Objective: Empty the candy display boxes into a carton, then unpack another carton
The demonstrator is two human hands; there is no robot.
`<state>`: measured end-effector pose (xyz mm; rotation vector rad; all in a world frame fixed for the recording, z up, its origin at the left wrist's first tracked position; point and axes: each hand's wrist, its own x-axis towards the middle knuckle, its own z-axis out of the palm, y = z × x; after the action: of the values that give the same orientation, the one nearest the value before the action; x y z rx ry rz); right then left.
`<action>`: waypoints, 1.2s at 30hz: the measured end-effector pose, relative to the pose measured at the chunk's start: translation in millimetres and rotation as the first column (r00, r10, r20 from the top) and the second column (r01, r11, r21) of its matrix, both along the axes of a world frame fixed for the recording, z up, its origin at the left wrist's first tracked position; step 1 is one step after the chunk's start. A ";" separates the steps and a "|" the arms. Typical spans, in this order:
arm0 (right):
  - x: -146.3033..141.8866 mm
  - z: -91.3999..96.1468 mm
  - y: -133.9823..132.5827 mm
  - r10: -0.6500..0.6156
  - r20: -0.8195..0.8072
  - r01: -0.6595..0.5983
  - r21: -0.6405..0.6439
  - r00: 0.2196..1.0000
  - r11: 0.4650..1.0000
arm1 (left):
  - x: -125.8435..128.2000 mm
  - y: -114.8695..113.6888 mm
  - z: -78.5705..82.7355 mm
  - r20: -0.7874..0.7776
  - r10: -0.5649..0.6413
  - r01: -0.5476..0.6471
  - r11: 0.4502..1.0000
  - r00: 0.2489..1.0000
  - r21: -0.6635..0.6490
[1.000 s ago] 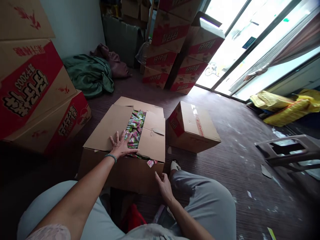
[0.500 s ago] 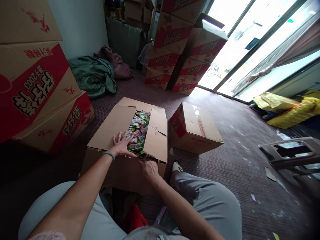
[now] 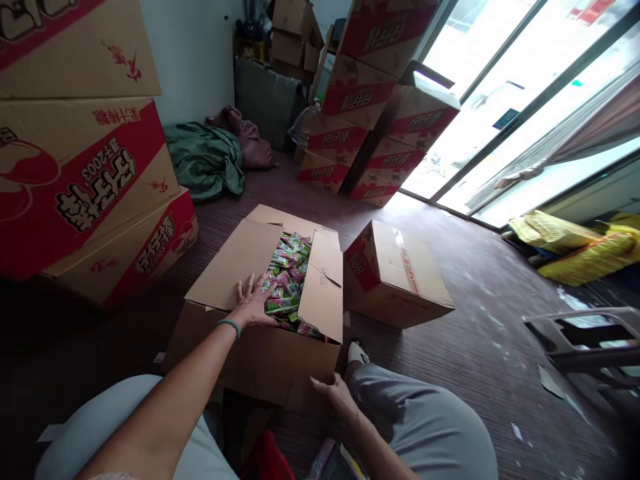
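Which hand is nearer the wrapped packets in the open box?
Left. The left hand is at the opening's near left edge, fingers spread beside the packets; the right hand is outside the box, by its near right corner.

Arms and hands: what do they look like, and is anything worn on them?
The left hand is ungloved, with a greenish bracelet at the wrist; a sliver of pale sleeve shows high on its arm. The right hand is ungloved too, its forearm without visible sleeve or bracelet.

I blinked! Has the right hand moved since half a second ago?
Yes: the right hand moved down and rightward relative to the open box.
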<state>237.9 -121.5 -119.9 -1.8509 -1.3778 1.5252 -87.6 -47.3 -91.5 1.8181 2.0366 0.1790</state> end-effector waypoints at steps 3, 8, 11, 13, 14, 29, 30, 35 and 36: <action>4.7 18.4 -0.6 -0.077 -0.266 -0.005 -0.295 0.961 0.956 | -9.0 4.7 20.7 0.120 0.011 -0.003 0.998 0.993 -0.067; 21.5 65.3 -12.9 -0.155 -0.427 -0.041 -0.416 0.891 0.909 | -41.7 -8.2 67.2 0.207 0.023 -0.005 0.996 0.978 -0.084; 25.6 93.1 -7.7 -0.242 -0.467 0.130 -0.259 0.851 0.957 | -72.0 -35.8 104.7 0.276 0.111 -0.094 0.993 0.955 -0.073; 21.6 111.0 7.2 -0.269 -0.520 0.243 -0.120 0.811 0.963 | -90.0 -56.6 130.9 0.336 0.147 -0.147 0.989 0.930 -0.024; 17.7 118.6 17.9 -0.249 -0.549 0.269 -0.045 0.798 0.962 | -96.1 -65.3 142.2 0.352 0.153 -0.163 0.987 0.923 -0.001; -73.8 42.7 161.7 -0.266 0.544 -0.190 0.642 0.796 0.743 | -9.7 -0.8 41.1 -0.133 0.516 -0.405 0.784 0.846 0.470; -73.3 31.4 169.0 -0.255 0.565 -0.198 0.619 0.785 0.760 | -6.7 4.1 28.0 -0.139 0.504 -0.418 0.816 0.852 0.399; -58.9 -0.6 217.0 -0.052 0.554 -0.294 0.515 0.831 0.805 | 3.6 20.0 -24.0 -0.200 0.508 -0.458 0.853 0.838 0.249; -55.2 0.1 231.7 -0.026 0.518 -0.293 0.524 0.855 0.800 | 4.6 21.7 -29.2 -0.231 0.518 -0.459 0.848 0.824 0.265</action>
<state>182.7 110.2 -119.7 -1.8030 -1.9772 0.5211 -83.0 -25.6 -120.7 1.4444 2.7718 0.2773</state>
